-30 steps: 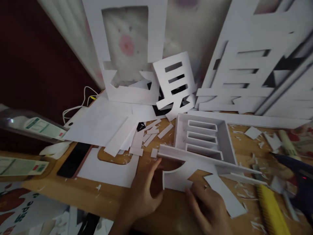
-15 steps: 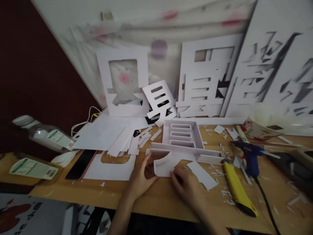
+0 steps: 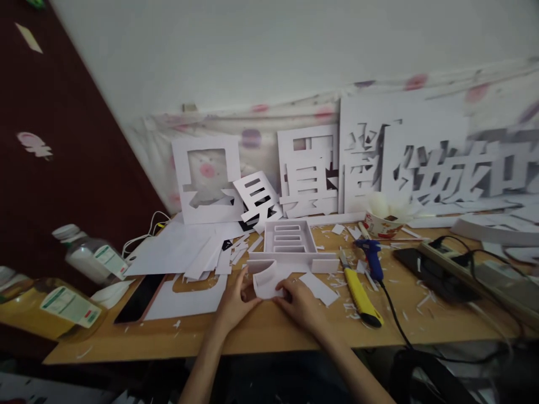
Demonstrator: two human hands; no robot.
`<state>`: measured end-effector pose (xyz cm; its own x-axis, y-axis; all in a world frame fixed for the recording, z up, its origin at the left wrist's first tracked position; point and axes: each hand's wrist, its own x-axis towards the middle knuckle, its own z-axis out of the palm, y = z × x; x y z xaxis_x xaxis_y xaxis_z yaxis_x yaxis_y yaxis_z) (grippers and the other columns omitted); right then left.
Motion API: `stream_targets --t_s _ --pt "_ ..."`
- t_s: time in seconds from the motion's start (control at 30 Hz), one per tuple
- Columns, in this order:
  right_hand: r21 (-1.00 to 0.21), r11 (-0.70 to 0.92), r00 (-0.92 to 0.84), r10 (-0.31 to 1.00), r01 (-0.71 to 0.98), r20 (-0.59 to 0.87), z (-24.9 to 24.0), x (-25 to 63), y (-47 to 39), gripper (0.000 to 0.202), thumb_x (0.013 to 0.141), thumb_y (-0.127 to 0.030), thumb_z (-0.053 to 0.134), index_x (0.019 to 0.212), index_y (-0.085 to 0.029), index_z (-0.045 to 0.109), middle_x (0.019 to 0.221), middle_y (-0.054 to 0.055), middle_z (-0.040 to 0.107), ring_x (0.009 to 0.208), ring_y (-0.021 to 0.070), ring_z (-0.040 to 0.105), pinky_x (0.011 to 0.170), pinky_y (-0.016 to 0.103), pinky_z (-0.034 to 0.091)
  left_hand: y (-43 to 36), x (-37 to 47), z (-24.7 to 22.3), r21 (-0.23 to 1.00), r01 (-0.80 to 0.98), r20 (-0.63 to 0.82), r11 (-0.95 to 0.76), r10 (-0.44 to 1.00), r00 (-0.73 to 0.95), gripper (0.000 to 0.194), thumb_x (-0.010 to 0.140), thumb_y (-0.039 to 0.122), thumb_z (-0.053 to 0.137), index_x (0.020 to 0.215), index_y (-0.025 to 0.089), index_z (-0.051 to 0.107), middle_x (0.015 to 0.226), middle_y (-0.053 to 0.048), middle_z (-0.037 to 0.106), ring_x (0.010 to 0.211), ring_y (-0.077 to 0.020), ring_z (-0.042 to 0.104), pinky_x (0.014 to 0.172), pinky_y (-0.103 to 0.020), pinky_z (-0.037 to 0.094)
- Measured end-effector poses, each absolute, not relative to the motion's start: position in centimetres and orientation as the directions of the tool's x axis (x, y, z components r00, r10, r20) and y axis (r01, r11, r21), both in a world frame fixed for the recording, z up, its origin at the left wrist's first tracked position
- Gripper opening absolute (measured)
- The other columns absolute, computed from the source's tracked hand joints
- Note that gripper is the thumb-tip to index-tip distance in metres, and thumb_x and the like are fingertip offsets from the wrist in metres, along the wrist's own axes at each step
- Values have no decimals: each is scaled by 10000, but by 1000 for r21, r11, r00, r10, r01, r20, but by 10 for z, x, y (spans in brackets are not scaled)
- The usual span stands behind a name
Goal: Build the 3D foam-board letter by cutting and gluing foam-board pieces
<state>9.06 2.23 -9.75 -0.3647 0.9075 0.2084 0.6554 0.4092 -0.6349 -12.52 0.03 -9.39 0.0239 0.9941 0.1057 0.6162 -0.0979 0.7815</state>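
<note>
Smooth, matt white board makes up the hollow character-shaped piece (image 3: pixel 281 258) that lies flat on the wood-grained brown tabletop (image 3: pixel 197 336) between and just beyond my hands. Thin strips stand on edge around its outline: straight along the box and crossbar, bowed at the foot nearest my left hand. My left hand (image 3: pixel 236 300) is spread in a C around the end of that foot, thumb by the near corner; I can't tell how firmly it touches. My right hand (image 3: pixel 298 303) is curled, thumb and forefinger close at the foot's near edge; whether they pinch it I can't tell. Off to the right of my right hand lie a ribbed yellow plastic utility knife (image 3: pixel 361 297) and, further out, a blue plastic glue gun (image 3: pixel 371 261) with a black cord.

Compared with half a second ago, my view takes in more of the bare wall and the upright cut-out white panels (image 3: pixel 309 168) beyond; my hands remain at the same foot, and the piece looks unchanged.

Its far part is a rectangular tray with three long walled slots; the foot curves inward, and its right side is partly hidden by my fingers.
</note>
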Motion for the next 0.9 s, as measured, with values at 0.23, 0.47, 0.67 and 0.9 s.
stream_targets --t_s 0.23,0.47,0.67,0.9 --pt "-645 403 -360 910 650 206 -98 91 22 137 818 -232 703 949 -199 680 752 6 640 727 175 564 665 266 369 -1 -125 -90 729 675 107 -118 993 58 834 753 321 700 1504 189 362 732 6 656 561 -153 508 595 -272 442" --pt "-633 401 -353 912 662 209 -98 90 23 140 815 -241 717 943 -192 688 759 9 643 733 179 566 669 276 377 -3 -125 -87 690 702 138 -177 984 112 735 788 265 673 1480 252 425 659 34 588 565 -145 486 603 -245 423" --pt "-593 442 -385 894 673 229 -98 92 20 317 876 -242 647 1191 -210 644 790 12 645 761 185 592 689 277 419 -4 -125 -92 693 694 190 -193 978 82 761 786 281 679 1490 193 404 711 4 658 584 -164 543 610 -271 468" --pt "-426 552 -480 834 717 273 -95 83 12 672 954 -314 531 1555 -324 232 1062 92 630 922 266 613 793 364 442 -1 -128 -101 707 657 273 -262 958 88 594 838 329 641 1409 223 514 1148 -87 729 1001 -244 688 878 -379 551"
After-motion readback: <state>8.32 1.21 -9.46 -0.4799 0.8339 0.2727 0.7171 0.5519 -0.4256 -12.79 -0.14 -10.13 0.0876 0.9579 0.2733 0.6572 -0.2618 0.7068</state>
